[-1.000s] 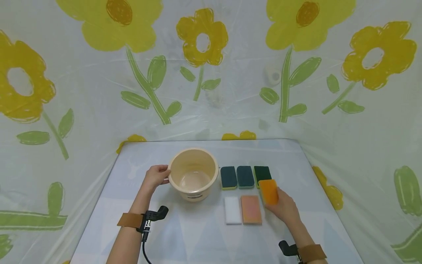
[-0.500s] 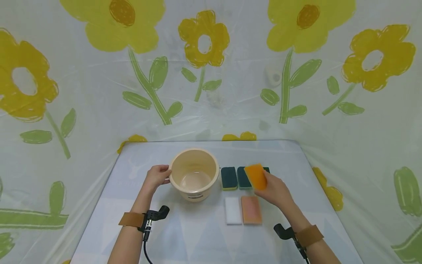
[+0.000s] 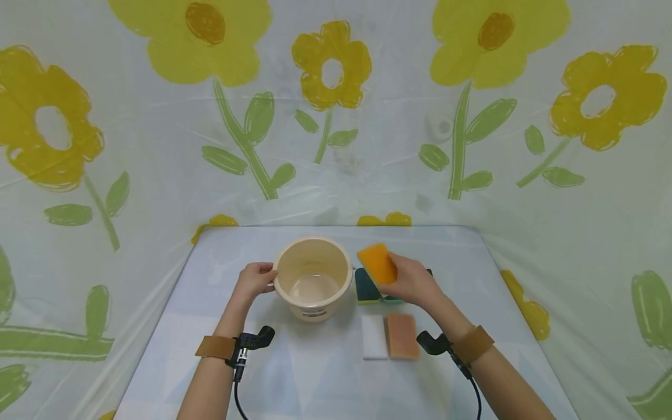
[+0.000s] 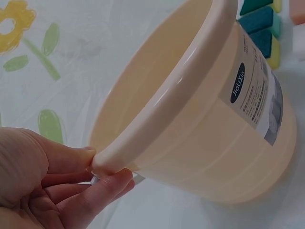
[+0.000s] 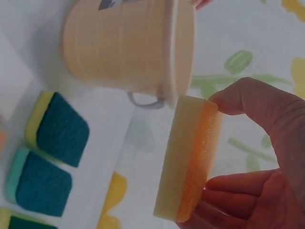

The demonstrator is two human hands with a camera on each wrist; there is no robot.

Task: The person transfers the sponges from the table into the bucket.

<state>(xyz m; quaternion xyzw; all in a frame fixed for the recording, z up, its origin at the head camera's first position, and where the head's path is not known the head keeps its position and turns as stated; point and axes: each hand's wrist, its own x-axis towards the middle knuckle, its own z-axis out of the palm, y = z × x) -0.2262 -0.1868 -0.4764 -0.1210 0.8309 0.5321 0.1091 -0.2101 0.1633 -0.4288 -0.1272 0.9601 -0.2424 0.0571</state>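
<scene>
A cream plastic bucket (image 3: 314,303) stands upright on the table, its inside bare in the head view. At its left rim my left hand (image 3: 255,280) pinches the edge between thumb and fingers. My right hand (image 3: 415,279) grips an orange sponge (image 3: 379,263) by its sides, raised just right of the bucket. The right wrist view shows that sponge (image 5: 190,157) as two layers, orange and pale. Below it lie dark green scouring sponges (image 5: 62,129), partly hidden by my right hand in the head view.
A white sponge (image 3: 374,337) and a pinkish-orange sponge (image 3: 402,336) lie side by side nearer to me. A metal handle (image 5: 145,101) hangs at the bucket's side. Behind the table (image 3: 252,379) hangs a flowered curtain (image 3: 388,134).
My right hand has carried the orange sponge left and up, from over the right-hand green sponge to beside the bucket. My left hand stays on the rim.
</scene>
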